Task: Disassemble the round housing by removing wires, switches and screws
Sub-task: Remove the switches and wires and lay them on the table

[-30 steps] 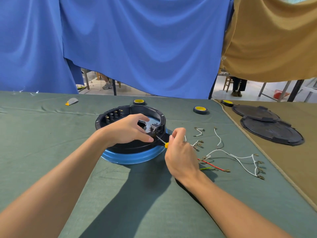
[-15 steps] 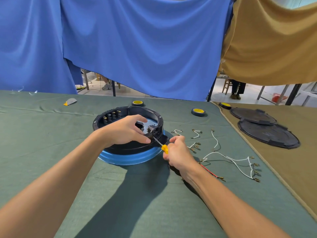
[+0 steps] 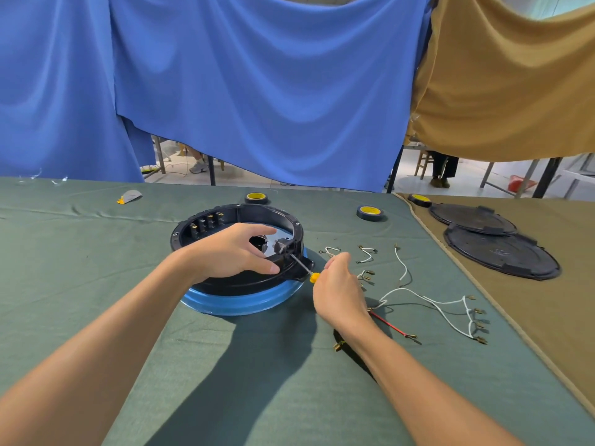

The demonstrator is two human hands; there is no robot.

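Observation:
A round black housing with a blue base rim lies on the green cloth. My left hand grips its near wall, thumb outside and fingers inside. My right hand holds a yellow-handled screwdriver. Its tip sits in a grey switch block at the housing's right inner wall. A row of several terminals lines the far-left inner wall. Loose white wires and a red wire lie to the right of my right hand.
Yellow-and-black tape rolls stand behind the housing. Two black round lids lie on the tan cloth at right. A small grey scrap lies far left. Blue and tan curtains hang behind the table. A small brass part lies near my right forearm.
The view has shifted a little. My right hand has turned slightly on the screwdriver and sits a bit lower and to the right. The left hand keeps its hold on the housing.

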